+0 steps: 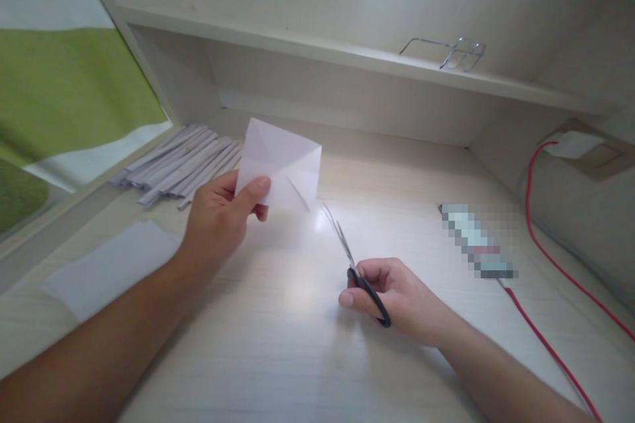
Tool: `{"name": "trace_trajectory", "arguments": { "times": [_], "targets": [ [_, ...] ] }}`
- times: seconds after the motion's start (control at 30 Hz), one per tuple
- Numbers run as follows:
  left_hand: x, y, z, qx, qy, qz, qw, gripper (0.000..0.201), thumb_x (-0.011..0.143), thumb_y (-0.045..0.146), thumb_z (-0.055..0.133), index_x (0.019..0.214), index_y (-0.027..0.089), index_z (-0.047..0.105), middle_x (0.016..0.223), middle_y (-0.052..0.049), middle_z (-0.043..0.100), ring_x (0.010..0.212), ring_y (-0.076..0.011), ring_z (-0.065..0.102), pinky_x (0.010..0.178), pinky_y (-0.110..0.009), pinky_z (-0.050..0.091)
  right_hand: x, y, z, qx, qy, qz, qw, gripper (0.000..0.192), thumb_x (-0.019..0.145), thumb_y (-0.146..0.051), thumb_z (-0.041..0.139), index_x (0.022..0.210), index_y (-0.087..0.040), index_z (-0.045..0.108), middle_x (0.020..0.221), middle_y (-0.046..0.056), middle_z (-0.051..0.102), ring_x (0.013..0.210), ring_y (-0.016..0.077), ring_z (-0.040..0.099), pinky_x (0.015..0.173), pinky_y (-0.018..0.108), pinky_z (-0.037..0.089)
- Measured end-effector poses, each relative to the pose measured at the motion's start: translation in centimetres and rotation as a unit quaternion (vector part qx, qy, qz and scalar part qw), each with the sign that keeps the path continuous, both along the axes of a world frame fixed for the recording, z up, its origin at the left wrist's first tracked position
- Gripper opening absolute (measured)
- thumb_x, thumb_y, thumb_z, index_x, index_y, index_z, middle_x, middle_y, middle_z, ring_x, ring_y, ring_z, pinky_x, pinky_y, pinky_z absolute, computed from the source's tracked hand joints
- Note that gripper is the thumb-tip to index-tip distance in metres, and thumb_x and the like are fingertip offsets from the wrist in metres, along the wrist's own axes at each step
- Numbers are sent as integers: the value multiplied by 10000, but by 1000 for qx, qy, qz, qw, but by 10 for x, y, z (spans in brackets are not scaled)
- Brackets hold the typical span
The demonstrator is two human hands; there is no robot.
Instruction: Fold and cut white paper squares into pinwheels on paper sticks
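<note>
Head view. Item: white paper sheet (280, 158), small, four-sided, single piece visible. Surface marked by creases running in from the corners and meeting near the middle; a slanting slit-like line in the lower right part; edges straight, tone faintly lilac. Location: raised above the desk (278, 357), left of centre, tilted to face the viewer. Left hand (218, 215): fingers pinching the sheet at its lower left, thumb on the near face, the others behind.

Item: scissors (351, 263), black handles, slim metal blades slightly parted, tips just beside the sheet's lower right corner. Right hand (401, 301): fingers grasping the handles.

Also present: folded paper strips (188, 162), many, heaped at the desk's far left; loose white paper (114, 271), flat, beside the left forearm; wire-framed glasses (452, 53) on the shelf (297, 43); pixelated device (476, 241) at right, red cable (538, 337) at its near end.
</note>
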State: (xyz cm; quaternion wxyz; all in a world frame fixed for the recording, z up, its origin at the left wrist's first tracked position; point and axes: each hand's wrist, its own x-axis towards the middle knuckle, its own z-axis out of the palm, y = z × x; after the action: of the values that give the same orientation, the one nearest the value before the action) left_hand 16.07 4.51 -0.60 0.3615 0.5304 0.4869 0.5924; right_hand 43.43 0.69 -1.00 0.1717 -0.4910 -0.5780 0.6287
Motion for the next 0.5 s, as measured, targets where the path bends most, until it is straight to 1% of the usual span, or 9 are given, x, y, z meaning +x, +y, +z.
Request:
{"name": "trace_trajectory", "arguments": {
  "times": [0.03,0.07,0.13,0.17,0.23,0.3,0.37,0.43,0.5],
  "targets": [
    [-2,2,-1,-5,-5,-13,1000,238,871,330,700,696,173,662,674,-4,623,614,-132,537,569,-249,441,1,2,0,29,11,-32,999,369,769,-502,820,738,-170,661,558,-43,523,523,102,435,524,252,338],
    [-2,3,-2,-22,-3,-42,999,229,846,323,711,676,176,670,644,-4,616,592,-133,534,550,-247,436,2,4,0,62,24,-72,995,346,781,-498,808,797,-172,693,577,-25,572,544,122,494,554,264,392],
    [3,0,-3,-86,19,-135,987,219,792,326,726,630,183,690,583,-8,605,544,-138,526,511,-246,420,5,7,0,122,47,-155,979,353,781,-493,804,916,-175,728,665,22,668,628,169,606,633,300,478],
    [8,-3,-2,-126,33,-188,973,203,770,333,726,631,186,709,575,-12,614,532,-143,529,502,-248,418,6,8,-1,138,54,-181,972,374,768,-486,817,961,-176,735,726,42,701,674,186,639,662,312,501],
    [18,-11,1,-186,62,-273,942,191,730,346,729,626,186,731,565,-17,629,515,-149,538,476,-241,397,7,9,-3,145,63,-196,968,396,724,-458,859,984,-183,742,821,53,725,717,187,653,680,311,515],
    [27,-18,4,-217,75,-337,913,181,723,349,720,674,181,763,586,-26,657,523,-157,561,467,-233,387,6,8,-7,124,78,-178,973,368,685,-425,890,921,-183,742,829,36,717,700,164,631,661,290,509],
    [34,-23,4,-233,68,-360,901,184,736,350,721,728,175,780,616,-35,684,535,-163,583,472,-234,400,4,5,-9,89,101,-147,980,322,675,-403,894,831,-171,735,791,27,707,671,149,612,638,276,502],
    [38,-24,3,-237,42,-332,912,194,754,361,736,733,170,762,628,-34,693,537,-162,596,481,-238,419,1,2,-11,71,112,-132,982,281,692,-389,875,790,-163,741,772,33,713,659,150,615,627,275,504],
    [41,-23,-1,-232,4,-287,929,215,760,385,759,763,170,742,677,-36,718,570,-169,630,509,-245,450,-1,0,-11,92,104,-148,979,247,712,-377,852,796,-166,756,784,41,729,665,160,625,627,280,512]
  ]
}}
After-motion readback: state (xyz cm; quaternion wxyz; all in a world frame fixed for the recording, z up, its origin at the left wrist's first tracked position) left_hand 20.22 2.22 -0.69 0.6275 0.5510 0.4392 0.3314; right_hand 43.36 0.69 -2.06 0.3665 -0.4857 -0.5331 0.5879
